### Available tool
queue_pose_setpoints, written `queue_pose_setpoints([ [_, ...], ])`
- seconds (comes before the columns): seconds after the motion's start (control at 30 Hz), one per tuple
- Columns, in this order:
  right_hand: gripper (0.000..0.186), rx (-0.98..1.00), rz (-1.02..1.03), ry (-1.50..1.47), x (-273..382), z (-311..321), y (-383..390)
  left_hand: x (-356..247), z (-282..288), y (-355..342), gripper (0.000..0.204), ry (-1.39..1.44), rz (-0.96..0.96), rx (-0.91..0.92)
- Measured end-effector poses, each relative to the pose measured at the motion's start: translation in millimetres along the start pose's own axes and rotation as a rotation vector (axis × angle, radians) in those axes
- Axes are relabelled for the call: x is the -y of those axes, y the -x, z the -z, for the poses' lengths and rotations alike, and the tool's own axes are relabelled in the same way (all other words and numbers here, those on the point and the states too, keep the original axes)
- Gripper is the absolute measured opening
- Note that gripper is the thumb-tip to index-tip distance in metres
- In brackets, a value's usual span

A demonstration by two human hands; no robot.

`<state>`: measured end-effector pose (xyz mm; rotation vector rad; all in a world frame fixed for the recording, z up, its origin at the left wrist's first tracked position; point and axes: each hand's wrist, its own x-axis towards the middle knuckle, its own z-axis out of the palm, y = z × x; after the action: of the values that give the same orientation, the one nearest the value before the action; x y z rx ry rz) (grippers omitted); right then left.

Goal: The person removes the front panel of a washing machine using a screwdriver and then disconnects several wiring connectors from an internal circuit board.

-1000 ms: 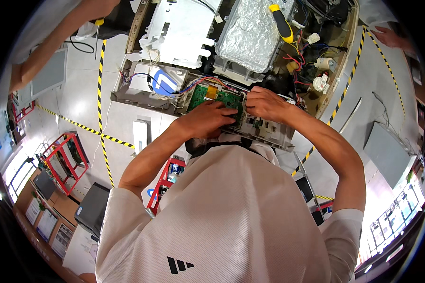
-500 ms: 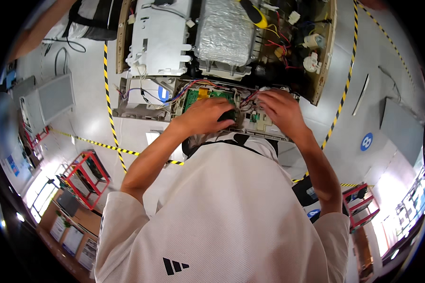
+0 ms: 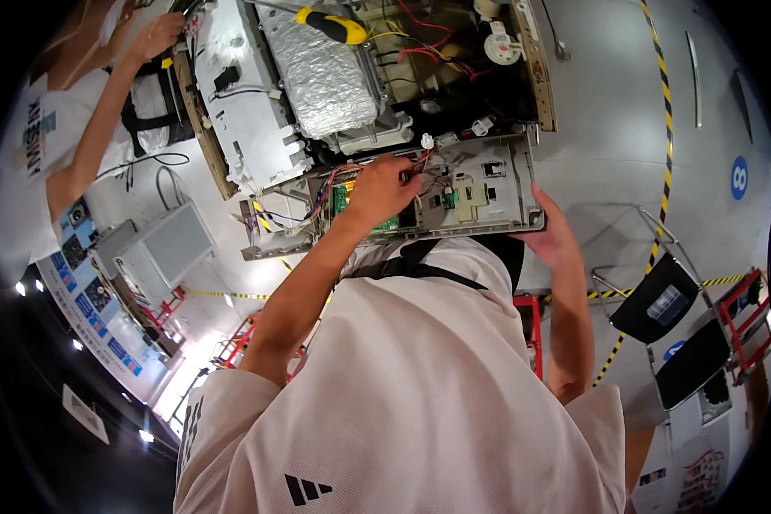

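In front of my waist lies a long grey appliance panel (image 3: 507,206), its inner side up. My right hand (image 3: 555,231) grips the panel's right end, with the thumb at the side edge and the fingers partly hidden below. Over the panel's middle my left hand (image 3: 382,190) is closed, its fingertips pinching thin wires. A white connector (image 3: 427,141) stands up on red leads just beyond those fingertips. A green circuit board (image 3: 341,199) is partly covered by my left hand. Red and blue wires (image 3: 324,193) run along the panel's left part.
Beyond the panel stands an opened appliance with a foil-wrapped block (image 3: 325,90), a yellow-and-black screwdriver (image 3: 332,26) lying on it, and a metal cover (image 3: 240,94). A co-worker's hand (image 3: 158,34) touches its far left corner. A black chair (image 3: 657,298) stands at right.
My right hand has moved from the wires to the panel's right end. My left hand has closed on wires. The view has turned, and a co-worker's arm shows at far left.
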<state>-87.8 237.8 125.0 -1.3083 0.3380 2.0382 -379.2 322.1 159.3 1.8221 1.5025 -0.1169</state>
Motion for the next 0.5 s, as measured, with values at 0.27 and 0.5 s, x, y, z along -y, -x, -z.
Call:
queue_pose_setpoints([
  [0.27,0.036,0.18,0.014,-0.101,-3,-3,-2,6,2,-5,0.027,0.248,0.161,0.105],
  [0.5,0.043,0.159,0.056,-0.063,-4,-18,9,-2,13,-15,0.03,0.19,0.31,0.294],
])
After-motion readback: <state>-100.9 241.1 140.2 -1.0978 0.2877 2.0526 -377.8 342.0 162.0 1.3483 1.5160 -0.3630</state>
